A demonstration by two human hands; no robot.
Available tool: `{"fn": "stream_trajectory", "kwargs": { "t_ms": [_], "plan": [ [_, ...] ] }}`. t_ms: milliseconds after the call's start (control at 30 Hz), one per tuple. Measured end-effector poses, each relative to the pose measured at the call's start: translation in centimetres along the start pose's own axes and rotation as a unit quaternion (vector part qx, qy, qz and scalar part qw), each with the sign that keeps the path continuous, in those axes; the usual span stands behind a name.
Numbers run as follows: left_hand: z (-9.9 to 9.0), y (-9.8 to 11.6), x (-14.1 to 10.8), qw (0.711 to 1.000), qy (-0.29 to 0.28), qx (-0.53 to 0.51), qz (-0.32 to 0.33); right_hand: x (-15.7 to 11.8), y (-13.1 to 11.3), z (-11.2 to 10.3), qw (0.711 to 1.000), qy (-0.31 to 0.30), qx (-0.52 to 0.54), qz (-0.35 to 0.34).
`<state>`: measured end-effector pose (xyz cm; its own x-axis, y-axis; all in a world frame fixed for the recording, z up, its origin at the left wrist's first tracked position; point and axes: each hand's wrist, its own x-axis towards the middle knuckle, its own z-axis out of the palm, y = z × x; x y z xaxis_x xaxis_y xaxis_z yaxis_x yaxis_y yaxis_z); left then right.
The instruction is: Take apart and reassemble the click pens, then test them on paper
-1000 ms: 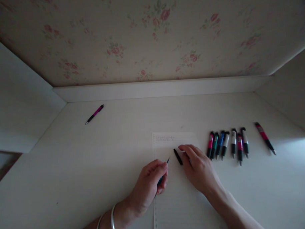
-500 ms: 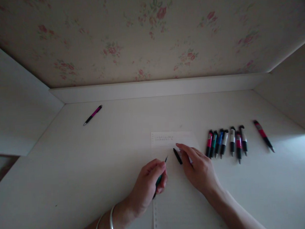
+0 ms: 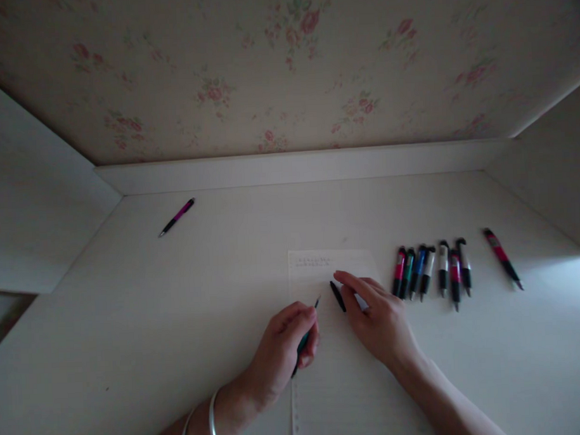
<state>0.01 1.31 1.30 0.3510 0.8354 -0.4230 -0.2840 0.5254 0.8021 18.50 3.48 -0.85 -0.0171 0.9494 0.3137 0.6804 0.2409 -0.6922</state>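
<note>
My left hand [image 3: 291, 338] is closed around a green pen [image 3: 302, 345]. Its thin pointed end [image 3: 317, 301] sticks out above the thumb, and its dark lower end shows below the fingers. Just left of my right thumb lies a black pen part [image 3: 338, 296], slanted on the paper. My right hand [image 3: 376, 313] rests over the sheet with its index finger stretched out and a gap between thumb and fingers. Under both hands is a lined sheet of paper [image 3: 343, 387] with holes down its left edge and small handwriting at the top.
Several pens [image 3: 427, 270] in pink, green, blue and white lie in a row to the right. A pink and black pen [image 3: 503, 257] lies farther right, and a purple and black pen [image 3: 176, 217] at the back left. White panels [image 3: 288, 170] border the white desk [image 3: 131, 299].
</note>
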Motion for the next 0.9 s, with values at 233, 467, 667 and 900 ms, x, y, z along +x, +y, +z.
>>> {"fn": "stream_trajectory", "kwargs": {
  "t_ms": [233,467,667,900],
  "plan": [
    [-0.3,-0.3,0.1,1.000,-0.013,-0.004,0.005,0.3,0.0,-0.2,0.998,-0.029,-0.020,-0.048],
    [-0.2,-0.4,0.3,1.000,0.006,0.028,0.004,-0.8,-1.7,-1.9,0.973,-0.049,0.092,-0.205],
    [-0.1,-0.4,0.2,0.998,-0.015,0.054,0.004,-0.8,-3.1,-1.1,0.949,-0.121,0.063,-0.283],
    [0.0,0.1,0.0,0.995,-0.032,0.091,-0.014,-0.7,-2.1,-1.2,0.970,-0.025,0.067,-0.234]
  ]
}}
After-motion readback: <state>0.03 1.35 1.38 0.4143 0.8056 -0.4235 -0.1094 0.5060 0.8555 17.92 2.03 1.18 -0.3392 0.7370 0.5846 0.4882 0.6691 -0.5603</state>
